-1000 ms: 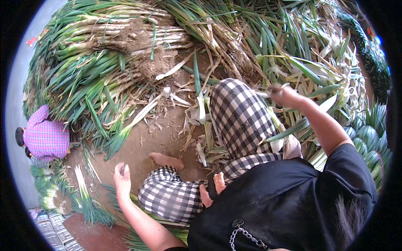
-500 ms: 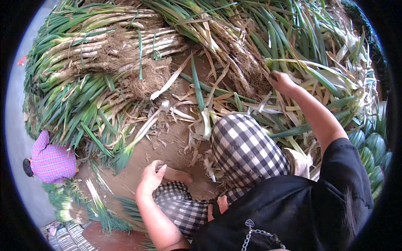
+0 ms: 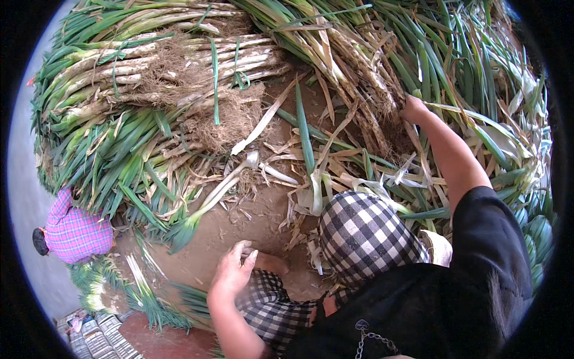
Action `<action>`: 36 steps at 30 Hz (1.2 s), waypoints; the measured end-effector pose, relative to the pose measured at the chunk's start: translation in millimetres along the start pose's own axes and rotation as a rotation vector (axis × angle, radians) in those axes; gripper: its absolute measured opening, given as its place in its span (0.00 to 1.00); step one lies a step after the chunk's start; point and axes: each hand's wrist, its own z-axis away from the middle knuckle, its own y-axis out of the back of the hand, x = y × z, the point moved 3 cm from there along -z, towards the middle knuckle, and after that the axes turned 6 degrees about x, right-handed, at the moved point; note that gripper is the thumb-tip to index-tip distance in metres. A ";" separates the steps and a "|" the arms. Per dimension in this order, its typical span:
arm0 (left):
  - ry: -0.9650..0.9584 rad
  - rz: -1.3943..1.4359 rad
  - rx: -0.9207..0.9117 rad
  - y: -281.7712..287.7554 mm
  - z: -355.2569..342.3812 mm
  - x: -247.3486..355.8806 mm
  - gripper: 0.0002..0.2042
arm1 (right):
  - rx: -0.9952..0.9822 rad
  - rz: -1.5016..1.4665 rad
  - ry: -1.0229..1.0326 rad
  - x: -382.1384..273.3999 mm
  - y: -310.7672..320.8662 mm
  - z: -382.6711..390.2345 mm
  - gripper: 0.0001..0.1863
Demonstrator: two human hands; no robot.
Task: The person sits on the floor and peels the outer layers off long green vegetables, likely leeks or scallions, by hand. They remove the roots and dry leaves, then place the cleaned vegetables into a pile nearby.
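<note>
My right hand (image 3: 414, 110) is stretched out to the far right, its fingers closed on a green onion at the edge of a pile of long unpeeled green onions (image 3: 359, 78) with dirty roots. The fingertips are partly hidden among the stalks. Over my lap hovers my left hand (image 3: 233, 270), loosely curled with thumb and fingers apart and nothing in it. A peeled green onion (image 3: 210, 200) with a white stem and green top lies on the soil ahead of that hand.
Bundled green onions (image 3: 131, 72) are heaped at the far left. Stripped leaves and husks (image 3: 335, 173) litter the ground before my checkered knee (image 3: 371, 233). A person in a plaid shirt (image 3: 79, 232) is at the left, near peeled onions (image 3: 140, 284). Tied green bundles (image 3: 538, 233) stand at the right.
The view has shifted, so the scene sits lower and further right. My right arm reaches further forward into the onion pile. My left hand stays near my lap, fingers a little differently curled.
</note>
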 end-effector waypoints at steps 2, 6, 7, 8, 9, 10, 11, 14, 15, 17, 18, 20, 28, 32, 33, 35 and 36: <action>-0.053 -0.004 0.018 2.7 -0.8 3.1 0.16 | -0.107 -0.110 0.006 -17.8 29.7 14.5 0.22; -0.143 -0.014 0.043 11.9 -10.6 23.8 0.15 | -0.180 -1.003 0.005 -13.8 76.3 40.9 0.10; -0.166 -0.032 0.053 12.5 -12.3 26.6 0.15 | -0.247 -1.029 -0.079 -19.3 93.6 58.6 0.10; -0.191 -0.051 0.062 13.2 -14.3 29.6 0.15 | -0.304 -1.125 -0.166 -4.6 87.0 55.1 0.11; -0.199 -0.061 0.049 13.0 -17.4 32.4 0.15 | -0.254 -1.068 -0.155 -3.5 100.2 66.8 0.11; -0.214 -0.078 0.059 12.4 -19.3 35.0 0.16 | -0.215 -1.010 -0.144 -8.4 113.8 86.1 0.11; -0.230 -0.097 0.068 11.2 -21.4 38.9 0.16 | -0.181 -0.999 -0.059 -14.9 133.9 110.0 0.10; -0.291 -0.160 0.016 11.0 -29.2 72.2 0.18 | -0.183 -1.054 -0.042 0.1 181.1 175.3 0.08; -0.307 -0.176 0.012 6.7 -31.5 75.3 0.18 | -0.142 -1.071 -0.060 -5.5 202.4 207.8 0.08; -0.330 -0.191 0.021 -0.4 -34.7 76.1 0.17 | -0.102 -1.093 -0.057 -8.4 234.4 265.8 0.10; -0.349 -0.167 0.026 -2.8 -34.8 79.1 0.16 | -0.102 -1.099 -0.042 -4.3 243.6 290.4 0.12; -0.404 -0.111 0.031 -7.4 -36.4 91.3 0.15 | -0.052 -1.152 0.005 -9.1 268.0 348.9 0.16; -0.753 0.839 -0.099 12.2 10.9 136.8 0.27 | 0.014 -1.305 0.184 33.0 296.3 486.2 0.36; -1.125 1.679 -0.312 56.5 54.7 138.0 0.29 | -0.074 -0.840 0.261 14.3 269.3 480.8 0.32; -0.981 1.809 -0.164 58.3 53.8 134.1 0.28 | -0.188 -0.769 0.307 0.8 252.8 465.8 0.30; -0.830 2.069 -0.103 60.8 48.2 108.6 0.25 | -0.392 -0.680 0.363 -38.2 214.5 440.5 0.27; -0.817 2.065 -0.045 62.3 48.4 89.6 0.26 | -0.492 -0.669 0.375 -63.7 196.9 433.3 0.25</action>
